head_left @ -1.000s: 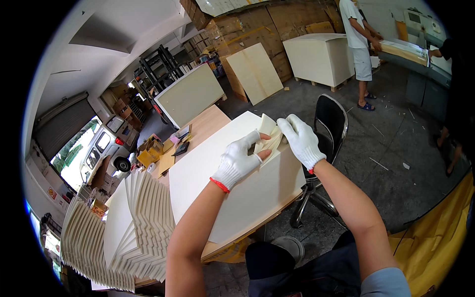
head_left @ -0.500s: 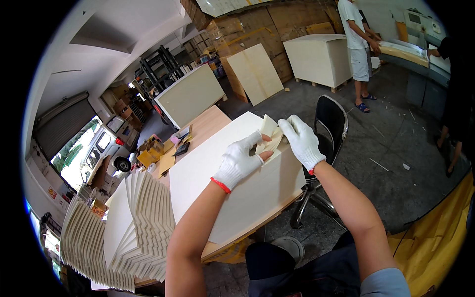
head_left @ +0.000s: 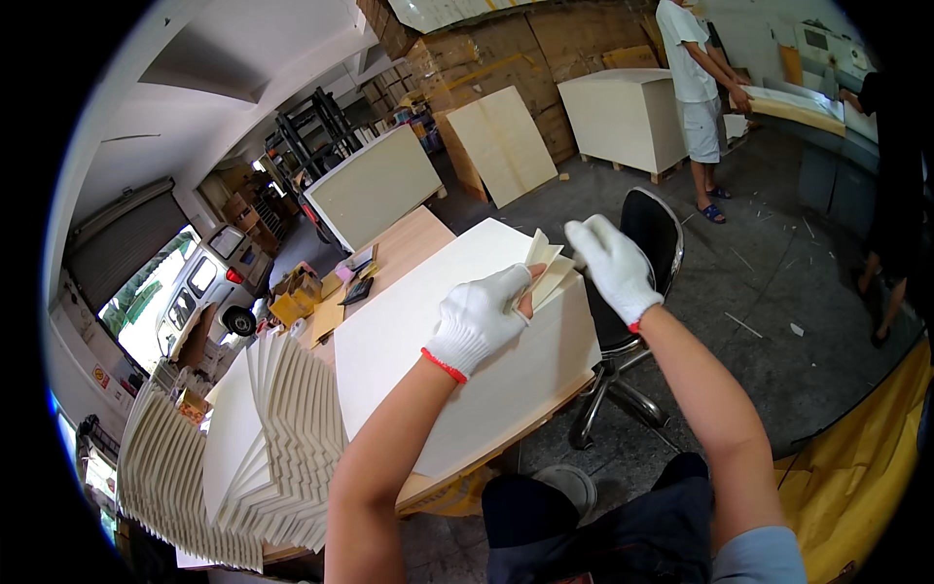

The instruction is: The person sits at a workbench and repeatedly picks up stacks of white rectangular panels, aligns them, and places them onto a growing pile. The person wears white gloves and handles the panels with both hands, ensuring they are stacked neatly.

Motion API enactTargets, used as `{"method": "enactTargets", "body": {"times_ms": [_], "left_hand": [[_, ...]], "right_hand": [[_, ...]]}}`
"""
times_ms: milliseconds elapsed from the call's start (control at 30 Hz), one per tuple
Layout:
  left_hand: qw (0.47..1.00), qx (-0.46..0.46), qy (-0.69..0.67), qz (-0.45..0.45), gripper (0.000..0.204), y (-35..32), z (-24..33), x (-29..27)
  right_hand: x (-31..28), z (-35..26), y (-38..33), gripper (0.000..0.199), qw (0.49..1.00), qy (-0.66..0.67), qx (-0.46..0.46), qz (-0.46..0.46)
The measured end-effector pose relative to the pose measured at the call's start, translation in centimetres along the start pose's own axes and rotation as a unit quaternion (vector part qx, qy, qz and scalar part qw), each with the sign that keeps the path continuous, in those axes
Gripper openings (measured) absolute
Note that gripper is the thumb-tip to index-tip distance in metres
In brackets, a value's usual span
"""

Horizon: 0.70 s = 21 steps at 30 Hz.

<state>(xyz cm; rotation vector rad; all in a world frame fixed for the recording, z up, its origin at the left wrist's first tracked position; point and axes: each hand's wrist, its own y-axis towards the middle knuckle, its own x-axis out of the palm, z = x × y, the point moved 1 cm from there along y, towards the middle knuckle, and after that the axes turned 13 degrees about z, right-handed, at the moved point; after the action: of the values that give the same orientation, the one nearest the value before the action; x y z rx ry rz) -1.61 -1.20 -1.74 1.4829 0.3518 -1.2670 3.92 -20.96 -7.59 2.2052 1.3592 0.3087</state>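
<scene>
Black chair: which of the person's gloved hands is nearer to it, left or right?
Right. The right hand partly overlaps the black chair in this view; the left hand is farther from it, to its left, at the raised corner of the white sheets.

Pale cream sheets (head_left: pixel 548 261) bend upward at the stack's two o'clock corner, their edges fanned apart (several leaves show) in the left grip (head_left: pixel 482 316); the off-white stack (head_left: pixel 516 380) below is thick and flat-topped, lying on the wooden tabletop (head_left: pixel 409 241).
</scene>
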Motion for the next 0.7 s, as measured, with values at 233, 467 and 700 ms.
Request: {"method": "enactTargets", "body": {"times_ms": [233, 467, 700], "left_hand": [[0.999, 0.0, 0.039, 0.001, 0.045, -0.1, 0.2, 0.3], [0.996, 0.01, 0.085, 0.019, 0.031, 2.2, -1.6, 1.6], [0.999, -0.041, 0.001, 0.005, 0.03, 1.8, -2.0, 1.3]], "right_hand": [[-1.7, -1.1, -0.1, 0.049, 0.93, -0.296, -0.073, -0.203], [-0.6, -0.1, 0.3, 0.041, 0.911, -0.287, -0.261, -0.139], [0.8, -1.3, 0.8, 0.043, 0.954, -0.187, -0.206, -0.108]]}}
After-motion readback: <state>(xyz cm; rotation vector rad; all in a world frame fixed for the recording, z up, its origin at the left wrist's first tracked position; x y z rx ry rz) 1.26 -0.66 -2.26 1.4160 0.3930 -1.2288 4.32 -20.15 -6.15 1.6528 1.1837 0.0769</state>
